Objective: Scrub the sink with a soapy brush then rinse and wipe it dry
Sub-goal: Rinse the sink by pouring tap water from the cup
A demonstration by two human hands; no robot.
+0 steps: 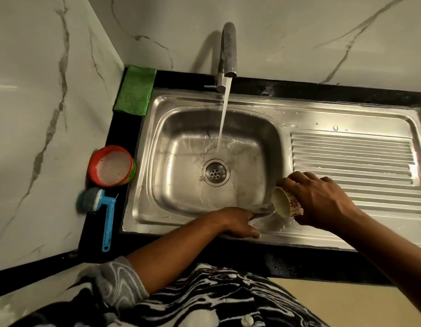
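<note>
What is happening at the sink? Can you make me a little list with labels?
tap: on, water falls into the sink near the drain
sink: steel, wet
right hand: holds a cup tipped sideways over the sink's front right corner
left hand: rests on the sink's front rim, fingers straight
brush: blue handle, lies untouched on the counter left of the sink
tub: red, just behind the brush, pale stuff inside
cloth: green, on the counter's back left corner
</note>
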